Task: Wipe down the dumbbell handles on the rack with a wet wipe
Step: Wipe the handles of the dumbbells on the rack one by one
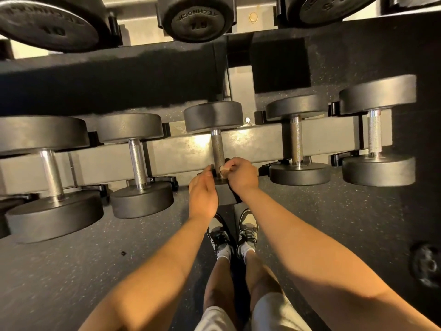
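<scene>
The speckled rubber floor (71, 271) lies under a grey metal rack (181, 149). 5 round black dumbbells (299, 174) rest on it. A plate (51, 29) above reads 10. The right hand (241, 175) curls round the near end of the middle bumpy steel handle (217, 145). The left hand (202, 192) touches beside it, and I cannot tell its grip.

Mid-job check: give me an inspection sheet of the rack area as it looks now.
Surface: grey rack rail, scuffed, glare patch mid-span.
Job's things: middle dumbbell of five on the lower tier; tan wad, probably the wipe, at the near end of its handle.
Clutter: dark speck on the floor.
Hands: right hand pinches the tan wad; left hand at the handle's base, grip hidden.
Cables: nothing seen.
Surroundings: speckled rubber floor; upper-tier dumbbell marked 10; blurred dark round object at right; sneakers below.
</scene>
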{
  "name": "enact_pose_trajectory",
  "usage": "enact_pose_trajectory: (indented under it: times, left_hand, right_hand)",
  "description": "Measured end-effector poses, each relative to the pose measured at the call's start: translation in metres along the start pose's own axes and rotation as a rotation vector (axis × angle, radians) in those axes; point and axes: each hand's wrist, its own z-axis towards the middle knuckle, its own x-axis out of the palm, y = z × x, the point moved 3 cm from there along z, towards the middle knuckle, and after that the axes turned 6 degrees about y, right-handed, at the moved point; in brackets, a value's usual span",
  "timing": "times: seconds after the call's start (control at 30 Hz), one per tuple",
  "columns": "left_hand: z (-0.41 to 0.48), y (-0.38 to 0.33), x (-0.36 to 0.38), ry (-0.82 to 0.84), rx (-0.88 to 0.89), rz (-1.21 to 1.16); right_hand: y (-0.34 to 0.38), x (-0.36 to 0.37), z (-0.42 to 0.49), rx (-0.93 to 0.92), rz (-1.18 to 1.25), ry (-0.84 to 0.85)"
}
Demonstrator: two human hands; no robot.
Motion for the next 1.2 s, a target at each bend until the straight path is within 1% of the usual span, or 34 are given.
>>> enact_pose_trajectory:
  times: [0.1,0.17,0.23,0.3,0.4,0.43,0.53,0.67,0.77,0.87,0.93,1.07,1.13,1.2]
  left_hand:
    - [-0.001,-0.004,0.002,-0.007,0.012,0.026]
    - [0.002,-0.005,0.001,-0.025,0.019,-0.06]
    - [0.0,-0.008,-0.002,-0.036,-0.032,-0.183]
    - [-0.002,-0.016,-0.004,-0.035,-0.041,-0.22]
    - [0.002,-0.02,-0.006,-0.043,-0.054,-0.268]
    - [0.005,-0.018,-0.006,-0.048,-0.055,-0.257]
    - [0.011,-0.021,-0.006,-0.062,-0.047,-0.125]
    - [0.025,-0.03,-0.011,-0.176,-0.07,-0.085]
    - [0.029,-0.032,-0.017,-0.214,-0.08,-0.037]
    - [0.026,-0.032,-0.011,-0.138,-0.112,0.12]
    - [0.023,-0.032,-0.006,-0.092,-0.158,0.179]
    - [0.021,-0.036,-0.008,-0.015,-0.238,0.138]
    - [0.013,-0.046,-0.015,0.008,-0.239,0.097]
    - [-0.001,-0.062,-0.022,-0.002,-0.189,0.087]
  right_hand:
    - [0.006,0.002,-0.005,-0.031,-0.044,-0.027]
    - [0.011,-0.001,-0.011,-0.079,-0.057,-0.038]
    - [0.013,-0.001,-0.018,-0.129,0.045,0.008]
    - [0.015,-0.001,-0.024,-0.189,0.127,0.05]
    - [0.019,0.001,-0.022,-0.228,0.103,0.067]
    - [0.019,0.002,-0.021,-0.229,0.089,0.066]
    - [0.019,0.008,-0.026,-0.231,0.086,0.028]
    - [0.01,0.014,-0.028,-0.292,-0.013,-0.079]
    - [-0.002,0.014,-0.02,-0.241,-0.042,-0.146]
    - [-0.008,0.014,-0.023,-0.209,-0.023,-0.105]
    - [-0.005,0.013,-0.024,-0.192,-0.002,-0.091]
    - [0.007,0.003,-0.029,-0.073,0.017,0.016]
    - [0.017,-0.01,-0.041,-0.05,0.063,0.056]
    - [0.028,-0.026,-0.059,-0.048,0.112,0.061]
